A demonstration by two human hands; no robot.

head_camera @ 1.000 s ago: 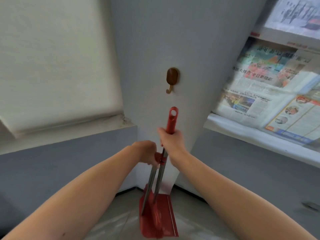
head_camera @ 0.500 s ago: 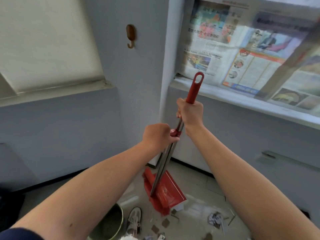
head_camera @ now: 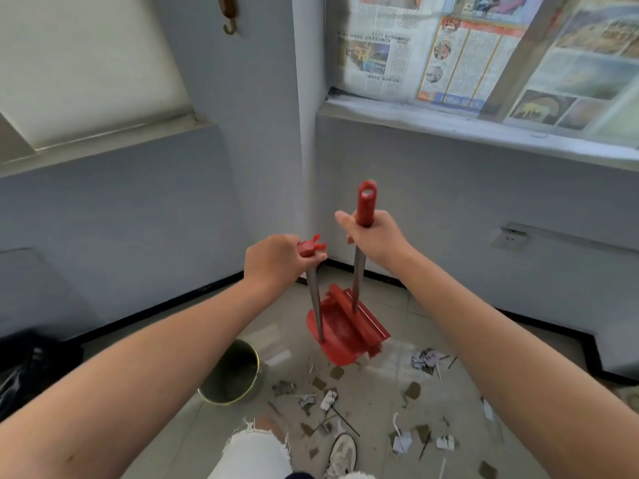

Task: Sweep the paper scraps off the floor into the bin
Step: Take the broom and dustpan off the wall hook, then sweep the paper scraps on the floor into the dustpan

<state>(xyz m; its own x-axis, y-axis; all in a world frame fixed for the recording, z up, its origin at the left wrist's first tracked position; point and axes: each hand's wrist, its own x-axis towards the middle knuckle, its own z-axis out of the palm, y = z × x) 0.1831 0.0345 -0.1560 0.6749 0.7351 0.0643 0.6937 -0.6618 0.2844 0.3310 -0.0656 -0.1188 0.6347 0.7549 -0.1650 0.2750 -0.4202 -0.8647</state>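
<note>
Standing in a corner of grey-blue walls, you look down at a pale tiled floor (head_camera: 377,406) edged with black skirting. Your left hand (head_camera: 276,262) has its fingers closed round the dustpan handle (head_camera: 313,292), and your right hand (head_camera: 375,238) grips the red broom handle (head_camera: 364,203) just beside it. Both tools hang with the red dustpan (head_camera: 337,335) and broom head (head_camera: 359,314) together above the floor. Paper scraps (head_camera: 326,397) lie scattered on the tiles below and to the right of the dustpan. A round bin (head_camera: 231,376) stands to the dustpan's lower left. Newspaper (head_camera: 449,53) covers the window above the sill, and a hook (head_camera: 228,13) hangs on the wall.
</note>
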